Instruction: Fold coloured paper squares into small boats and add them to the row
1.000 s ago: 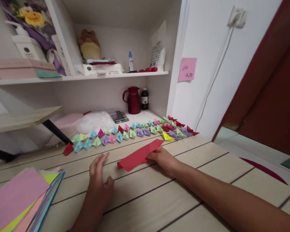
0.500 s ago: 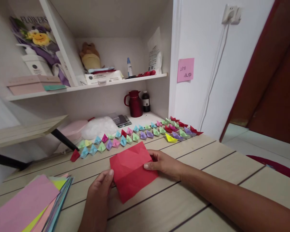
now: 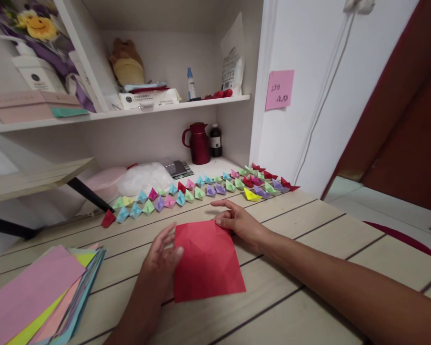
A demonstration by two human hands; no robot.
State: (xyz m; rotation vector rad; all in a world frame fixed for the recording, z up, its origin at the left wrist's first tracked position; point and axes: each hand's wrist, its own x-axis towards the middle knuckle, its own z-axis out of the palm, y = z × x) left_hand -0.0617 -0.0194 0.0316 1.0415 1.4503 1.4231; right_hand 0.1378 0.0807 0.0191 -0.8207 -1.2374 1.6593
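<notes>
A red sheet of paper (image 3: pixel 208 263), square and marked with creases, lies almost flat just above the wooden table. My right hand (image 3: pixel 239 223) pinches its top right corner between thumb and curled fingers, with the index finger stretched out past the edge. At the left edge is my left hand (image 3: pixel 161 261), its fingers loosely spread and the thumb just overlapping the paper. Beyond the sheet stand rows of small folded paper boats in many colours, among them a yellow boat (image 3: pixel 252 194) and a red boat (image 3: pixel 108 219).
A stack of coloured paper (image 3: pixel 39 292) lies at the table's left. A small raised shelf (image 3: pixel 39 179) stands behind it. On the cabinet's lower level are a dark red jug (image 3: pixel 200 143), a dark bottle (image 3: pixel 216 140) and a white plastic bag (image 3: pixel 145 179).
The red sheet has turned and now lies squarer to me. My left hand has loosened its pinch, and my right hand has shifted to the top corner. The view has tilted down slightly.
</notes>
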